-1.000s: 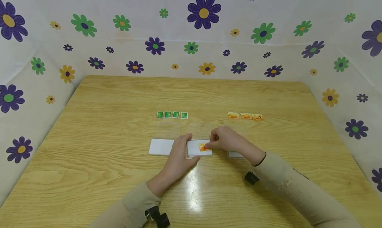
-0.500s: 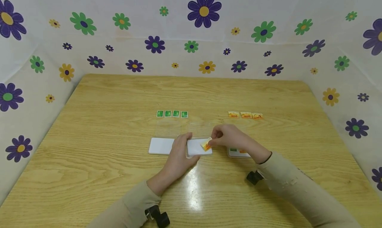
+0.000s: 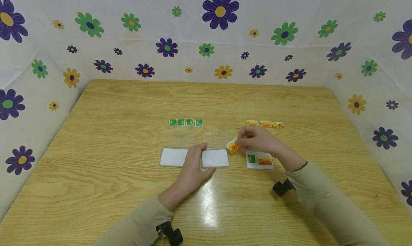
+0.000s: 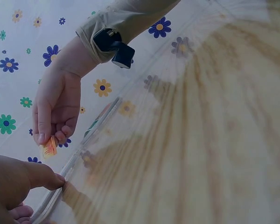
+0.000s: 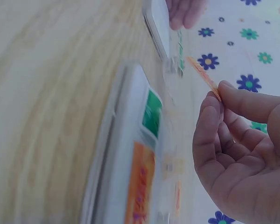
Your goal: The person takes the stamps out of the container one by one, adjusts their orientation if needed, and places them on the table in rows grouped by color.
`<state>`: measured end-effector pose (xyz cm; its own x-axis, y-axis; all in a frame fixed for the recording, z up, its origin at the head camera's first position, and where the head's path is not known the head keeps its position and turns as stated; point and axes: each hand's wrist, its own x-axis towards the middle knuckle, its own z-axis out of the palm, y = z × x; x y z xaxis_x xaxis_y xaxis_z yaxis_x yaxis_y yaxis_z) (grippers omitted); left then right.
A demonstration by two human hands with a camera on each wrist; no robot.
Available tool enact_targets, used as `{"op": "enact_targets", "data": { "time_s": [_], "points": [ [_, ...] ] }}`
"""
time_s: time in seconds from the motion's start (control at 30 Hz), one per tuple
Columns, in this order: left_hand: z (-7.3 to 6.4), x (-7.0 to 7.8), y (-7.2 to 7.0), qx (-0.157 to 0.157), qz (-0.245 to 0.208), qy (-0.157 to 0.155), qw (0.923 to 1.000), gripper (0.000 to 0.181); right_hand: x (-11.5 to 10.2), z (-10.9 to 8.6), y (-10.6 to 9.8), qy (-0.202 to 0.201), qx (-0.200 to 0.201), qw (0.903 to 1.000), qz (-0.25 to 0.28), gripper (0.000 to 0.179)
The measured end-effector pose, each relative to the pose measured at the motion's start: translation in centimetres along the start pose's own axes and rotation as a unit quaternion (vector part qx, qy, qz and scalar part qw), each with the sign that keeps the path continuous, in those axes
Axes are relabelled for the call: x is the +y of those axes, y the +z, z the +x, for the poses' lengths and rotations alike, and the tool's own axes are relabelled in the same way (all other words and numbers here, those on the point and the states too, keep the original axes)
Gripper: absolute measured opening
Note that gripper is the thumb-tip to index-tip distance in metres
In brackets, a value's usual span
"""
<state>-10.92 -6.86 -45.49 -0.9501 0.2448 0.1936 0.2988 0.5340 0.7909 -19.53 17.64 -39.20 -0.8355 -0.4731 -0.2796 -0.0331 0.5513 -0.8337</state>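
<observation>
My right hand (image 3: 259,140) pinches a small yellow-orange sticker (image 3: 233,145) between thumb and fingertips, raised above the table. The right wrist view shows this sticker (image 5: 204,78) edge-on. My left hand (image 3: 193,171) holds the middle white rectangular case (image 3: 216,158) by its far and near edges, thumb on the near side. In the left wrist view the thumb (image 4: 46,177) lies against the case's rim. Right of it is another white case (image 3: 259,166) bearing a green square sticker (image 3: 251,158) and an orange sticker (image 3: 265,161). The left white case (image 3: 173,157) is partly covered by my left hand.
Several green square stickers (image 3: 181,122) lie in a row at the back. To the right are three orange stickers (image 3: 265,123). Clear lids (image 3: 181,138) lie behind the cases. A flowered cloth (image 3: 141,45) borders the wooden table (image 3: 96,138).
The right hand has lifted the yellow-orange sticker off the middle case and drawn it right and back, tilting it. The right case is now uncovered. My left hand stays in place.
</observation>
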Motion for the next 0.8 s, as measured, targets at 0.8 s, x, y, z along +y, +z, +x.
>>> {"op": "enact_targets", "data": {
  "time_s": [0.8],
  "points": [
    [-0.1, 0.3, -0.1, -0.001, -0.003, -0.003, 1.0, 0.071, 3.3, -2.1, -6.6, 0.035, 0.15, 0.9876, 0.031, 0.031]
  ]
}}
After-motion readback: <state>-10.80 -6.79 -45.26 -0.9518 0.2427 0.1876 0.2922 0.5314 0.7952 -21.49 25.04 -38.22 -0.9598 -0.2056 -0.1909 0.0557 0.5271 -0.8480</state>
